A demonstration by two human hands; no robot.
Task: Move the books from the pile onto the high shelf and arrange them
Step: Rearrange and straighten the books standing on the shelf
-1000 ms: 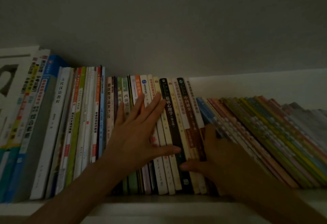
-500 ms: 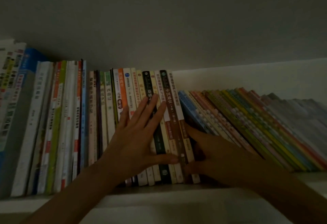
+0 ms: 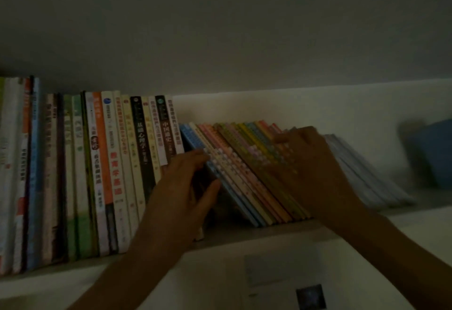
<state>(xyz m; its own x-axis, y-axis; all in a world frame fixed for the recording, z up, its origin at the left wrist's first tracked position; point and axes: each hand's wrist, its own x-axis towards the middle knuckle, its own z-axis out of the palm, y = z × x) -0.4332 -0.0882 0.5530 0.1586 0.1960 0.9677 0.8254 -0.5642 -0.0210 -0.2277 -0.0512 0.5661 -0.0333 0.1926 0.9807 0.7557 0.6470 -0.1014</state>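
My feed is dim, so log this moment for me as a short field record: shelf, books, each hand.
shelf: white high shelf, front edge visible
upright books: row standing at left
leaning books: thin colourful set tilted left, toward the upright row
left hand: left hand, fingers on the blue outermost leaning book
right hand: right hand, laid over the leaning set's upper spines
gap: dark wedge between the two groups
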